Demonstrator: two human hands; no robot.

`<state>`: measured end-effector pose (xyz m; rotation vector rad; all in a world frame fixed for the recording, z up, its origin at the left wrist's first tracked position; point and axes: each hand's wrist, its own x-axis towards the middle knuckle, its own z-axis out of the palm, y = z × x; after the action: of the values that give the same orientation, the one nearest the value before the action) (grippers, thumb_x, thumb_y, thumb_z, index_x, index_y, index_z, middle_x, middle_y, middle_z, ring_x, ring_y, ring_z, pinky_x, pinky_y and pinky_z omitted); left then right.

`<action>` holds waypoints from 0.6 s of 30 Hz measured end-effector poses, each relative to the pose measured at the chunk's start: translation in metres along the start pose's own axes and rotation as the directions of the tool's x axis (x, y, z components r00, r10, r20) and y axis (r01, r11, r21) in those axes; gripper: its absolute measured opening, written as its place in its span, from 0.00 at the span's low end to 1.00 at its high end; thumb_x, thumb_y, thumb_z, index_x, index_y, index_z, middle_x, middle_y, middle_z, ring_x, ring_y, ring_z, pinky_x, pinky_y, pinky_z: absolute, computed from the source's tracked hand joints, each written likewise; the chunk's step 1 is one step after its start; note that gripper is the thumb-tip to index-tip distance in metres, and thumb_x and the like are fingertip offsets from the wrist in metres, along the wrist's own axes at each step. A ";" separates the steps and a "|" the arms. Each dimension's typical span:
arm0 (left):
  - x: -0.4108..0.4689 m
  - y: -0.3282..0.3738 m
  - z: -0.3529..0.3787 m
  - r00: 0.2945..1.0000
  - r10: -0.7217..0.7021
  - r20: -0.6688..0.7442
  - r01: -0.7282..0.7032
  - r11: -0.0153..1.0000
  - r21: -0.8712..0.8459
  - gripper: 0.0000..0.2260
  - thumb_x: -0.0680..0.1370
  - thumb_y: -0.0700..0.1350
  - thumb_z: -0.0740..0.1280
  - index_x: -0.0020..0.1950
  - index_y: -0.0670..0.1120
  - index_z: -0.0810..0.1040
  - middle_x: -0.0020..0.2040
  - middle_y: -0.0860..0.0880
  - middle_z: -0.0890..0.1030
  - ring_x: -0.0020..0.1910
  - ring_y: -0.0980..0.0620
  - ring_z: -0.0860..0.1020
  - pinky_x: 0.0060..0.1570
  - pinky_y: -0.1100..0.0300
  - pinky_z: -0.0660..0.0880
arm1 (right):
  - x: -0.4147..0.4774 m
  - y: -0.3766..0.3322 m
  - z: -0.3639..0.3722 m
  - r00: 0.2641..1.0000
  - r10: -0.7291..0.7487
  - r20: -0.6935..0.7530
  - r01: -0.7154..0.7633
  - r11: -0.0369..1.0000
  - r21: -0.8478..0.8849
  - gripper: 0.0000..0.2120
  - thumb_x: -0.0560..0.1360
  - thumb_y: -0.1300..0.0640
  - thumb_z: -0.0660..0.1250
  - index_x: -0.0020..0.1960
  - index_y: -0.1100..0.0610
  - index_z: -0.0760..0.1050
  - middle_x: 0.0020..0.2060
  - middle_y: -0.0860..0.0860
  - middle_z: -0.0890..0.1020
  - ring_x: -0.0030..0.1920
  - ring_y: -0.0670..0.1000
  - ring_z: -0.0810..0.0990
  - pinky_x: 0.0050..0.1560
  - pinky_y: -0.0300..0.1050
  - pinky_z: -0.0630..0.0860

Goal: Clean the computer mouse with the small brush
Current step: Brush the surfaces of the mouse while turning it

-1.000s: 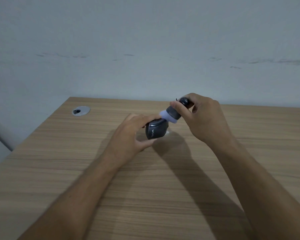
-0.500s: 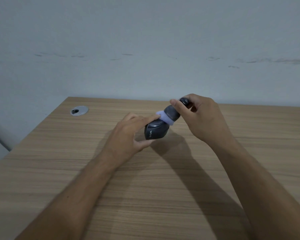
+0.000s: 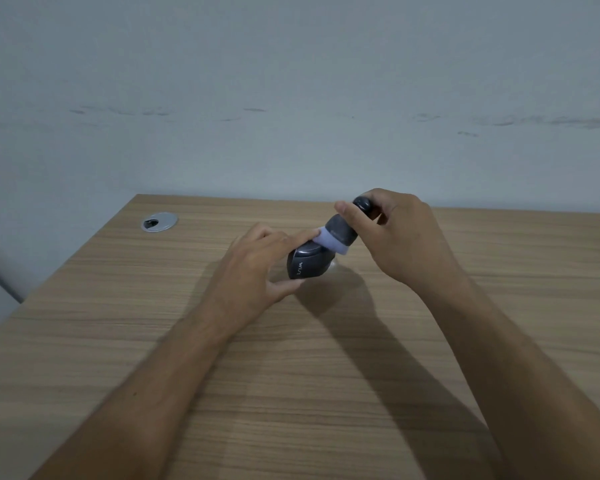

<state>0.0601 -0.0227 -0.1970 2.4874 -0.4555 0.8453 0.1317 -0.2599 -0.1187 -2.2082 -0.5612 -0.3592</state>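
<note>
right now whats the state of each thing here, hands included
mouse: held off the desk, tilted, in the left hand
brush: held in the right hand, pale bristles against the top of the mouse
left hand: shut on the mouse
right hand: shut on the brush handle
desk: bare wood, shadowed under the hands
grommet: set in the desk, far left

Both hands raised over desk, left hand (image 3: pixel 257 271) pinching, right hand (image 3: pixel 399 237) fisted
</note>
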 end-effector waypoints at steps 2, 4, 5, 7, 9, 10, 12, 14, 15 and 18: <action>0.000 -0.002 -0.002 1.000 -0.005 -0.024 0.005 1.000 0.017 0.33 0.74 0.45 0.83 0.79 0.50 0.81 0.61 0.54 0.88 0.57 0.47 0.79 0.58 0.40 0.80 | 0.000 -0.004 -0.001 0.999 0.011 0.044 -0.014 0.998 0.065 0.23 0.83 0.40 0.70 0.44 0.60 0.81 0.30 0.46 0.74 0.30 0.45 0.68 0.31 0.36 0.64; 0.000 -0.001 -0.003 0.999 0.008 -0.045 -0.007 1.000 0.031 0.32 0.75 0.45 0.84 0.78 0.50 0.82 0.60 0.54 0.88 0.56 0.47 0.79 0.58 0.41 0.80 | 0.001 -0.003 -0.002 0.999 0.014 0.047 -0.017 0.997 0.072 0.23 0.83 0.40 0.70 0.44 0.60 0.80 0.30 0.46 0.73 0.30 0.45 0.68 0.31 0.36 0.64; 0.001 0.000 -0.004 0.999 0.022 -0.048 -0.020 0.999 0.038 0.31 0.75 0.46 0.84 0.78 0.50 0.82 0.59 0.55 0.88 0.55 0.47 0.79 0.58 0.42 0.80 | 0.001 0.000 -0.002 1.000 0.015 0.025 -0.017 0.998 0.053 0.22 0.83 0.40 0.70 0.43 0.59 0.80 0.30 0.46 0.74 0.30 0.45 0.69 0.31 0.35 0.64; 0.001 0.003 -0.005 0.998 0.047 -0.049 -0.045 0.998 0.050 0.31 0.75 0.48 0.84 0.78 0.51 0.82 0.58 0.55 0.88 0.54 0.47 0.79 0.57 0.42 0.79 | 0.001 0.007 -0.003 0.999 0.025 -0.027 -0.025 1.000 0.000 0.21 0.83 0.41 0.70 0.42 0.58 0.79 0.31 0.47 0.76 0.30 0.43 0.71 0.31 0.33 0.66; 0.003 0.006 -0.005 0.997 0.048 -0.061 -0.045 0.998 0.042 0.29 0.76 0.50 0.84 0.77 0.52 0.83 0.60 0.56 0.89 0.54 0.46 0.80 0.58 0.42 0.80 | 0.000 0.011 -0.003 0.998 0.045 -0.050 -0.047 0.999 -0.024 0.21 0.82 0.40 0.70 0.43 0.57 0.81 0.34 0.50 0.80 0.30 0.43 0.72 0.32 0.33 0.66; 0.003 0.007 -0.006 0.997 0.043 -0.066 -0.041 0.999 0.033 0.29 0.77 0.50 0.83 0.77 0.53 0.83 0.61 0.57 0.89 0.53 0.46 0.80 0.58 0.43 0.80 | 0.000 0.011 -0.003 0.997 0.056 -0.057 -0.057 0.998 -0.014 0.21 0.82 0.40 0.70 0.43 0.58 0.81 0.35 0.52 0.81 0.30 0.44 0.71 0.32 0.34 0.66; 0.004 0.009 -0.006 0.997 0.032 -0.070 -0.031 0.999 0.010 0.27 0.78 0.50 0.82 0.77 0.53 0.83 0.61 0.58 0.89 0.53 0.46 0.79 0.59 0.44 0.79 | 0.001 0.007 -0.005 0.991 0.084 -0.100 -0.082 0.996 0.032 0.23 0.83 0.40 0.68 0.45 0.59 0.82 0.35 0.53 0.81 0.32 0.45 0.71 0.33 0.37 0.66; 0.003 0.010 -0.007 0.997 0.012 -0.078 -0.014 0.999 -0.029 0.26 0.78 0.48 0.79 0.76 0.51 0.83 0.61 0.58 0.88 0.54 0.49 0.78 0.60 0.47 0.79 | 0.003 -0.001 -0.009 0.984 0.112 -0.141 -0.094 0.987 0.130 0.24 0.83 0.40 0.68 0.46 0.61 0.82 0.32 0.52 0.78 0.32 0.47 0.70 0.35 0.43 0.67; 0.003 0.011 -0.007 0.996 -0.001 -0.086 -0.003 0.999 -0.046 0.26 0.78 0.47 0.78 0.76 0.50 0.83 0.62 0.58 0.88 0.55 0.50 0.78 0.60 0.48 0.79 | 0.004 -0.005 -0.011 0.983 0.120 -0.137 -0.091 0.975 0.201 0.23 0.83 0.40 0.68 0.45 0.61 0.81 0.30 0.49 0.75 0.31 0.46 0.69 0.34 0.42 0.66; 0.003 0.012 -0.008 0.994 -0.029 -0.105 0.023 0.998 -0.058 0.25 0.77 0.48 0.75 0.75 0.48 0.84 0.60 0.58 0.87 0.55 0.51 0.76 0.59 0.51 0.78 | 0.000 -0.011 -0.013 0.997 0.063 -0.051 -0.048 0.965 0.257 0.20 0.83 0.42 0.70 0.42 0.57 0.81 0.28 0.42 0.73 0.29 0.43 0.68 0.32 0.33 0.64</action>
<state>0.0538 -0.0287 -0.1857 2.3787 -0.4041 0.9360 0.1252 -0.2638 -0.1032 -1.9544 -0.4836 -0.3034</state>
